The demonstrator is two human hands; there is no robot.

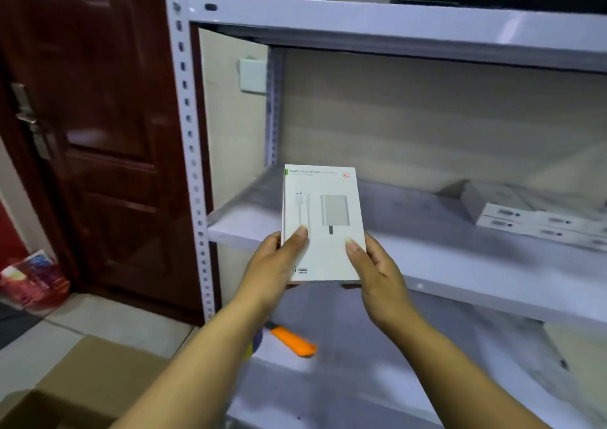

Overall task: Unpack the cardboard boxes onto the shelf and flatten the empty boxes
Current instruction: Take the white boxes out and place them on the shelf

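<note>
A: White charger box (323, 222) up front, flat and glossy; left hand (276, 264) and right hand (374, 264) grip its lower edges, just over the grey metal shelf (460, 258).

B: More white boxes (538, 218) stacked far right; orange cutter (294, 341) below; brown cardboard box (82, 392) on tiled floor; dark red door (98, 116) left.

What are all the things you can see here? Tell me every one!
charger box: one, white, held up in front of the middle shelf
middle shelf: one, pale grey, straight ahead
flat boxes: at least two, white, stacked on the middle shelf at right
orange tool: one, on the lower shelf
cardboard box: one, brown, on the floor at lower left
door: one, dark red, left of the shelf
wall switch: one, white, behind the shelf
left hand: grips the charger box's left edge
right hand: grips its right edge
</note>
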